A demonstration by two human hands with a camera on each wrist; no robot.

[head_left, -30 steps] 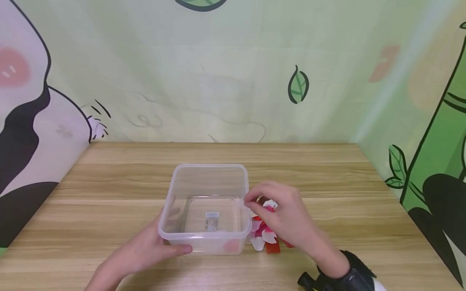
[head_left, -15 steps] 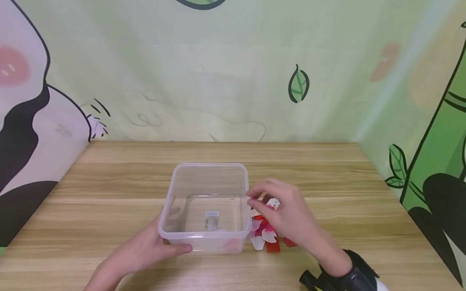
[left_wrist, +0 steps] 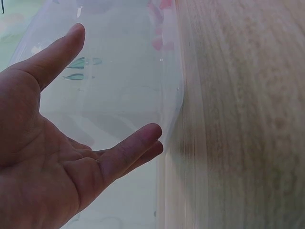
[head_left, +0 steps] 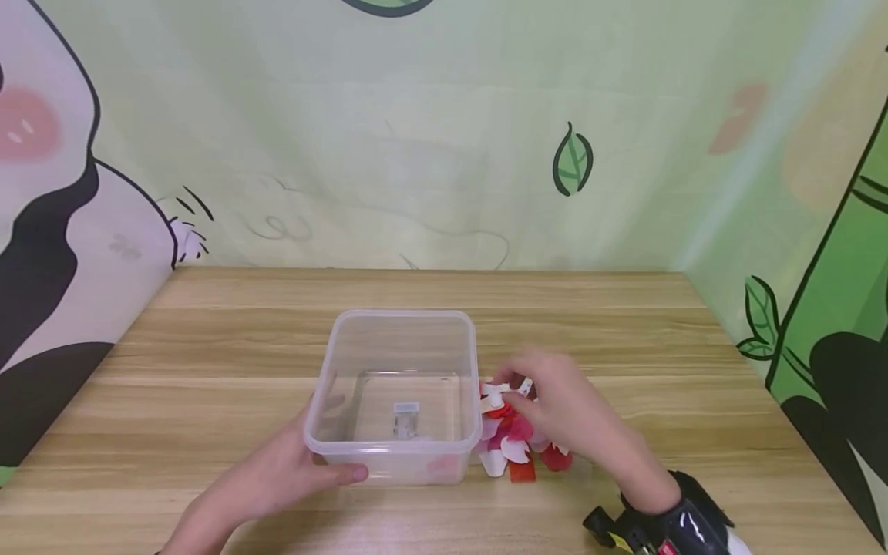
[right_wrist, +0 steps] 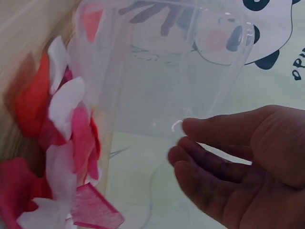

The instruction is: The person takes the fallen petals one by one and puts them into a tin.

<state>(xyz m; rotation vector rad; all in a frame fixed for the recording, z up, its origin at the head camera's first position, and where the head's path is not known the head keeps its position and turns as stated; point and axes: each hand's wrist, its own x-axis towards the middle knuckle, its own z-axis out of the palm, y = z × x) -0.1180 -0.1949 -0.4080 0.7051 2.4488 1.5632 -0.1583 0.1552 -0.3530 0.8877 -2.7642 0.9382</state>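
A clear plastic box (head_left: 391, 447) stands on the wooden table, its top uncovered. My left hand (head_left: 291, 455) rests against its left front corner, thumb along the front wall and fingers by the left side. In the left wrist view, the fingers (left_wrist: 128, 148) look straight and spread against the plastic. To the right of the box lies a pile of red, pink and white petals (head_left: 513, 451). My right hand (head_left: 555, 393), slightly blurred, is over the back of this pile. In the right wrist view, its fingers are loosely bent near the thumb, with nothing visible between them.
A reddish-pink patch (right_wrist: 92, 24) shows through the box wall in the right wrist view. A small pale label (head_left: 405, 420) shows at the box's bottom. Behind the table (head_left: 229, 324) hangs a green cartoon backdrop (head_left: 416, 154).
My right hand has moved from the box's right rim down and right over the petals, and more of the pile shows. The left hand and the box have stayed in place.
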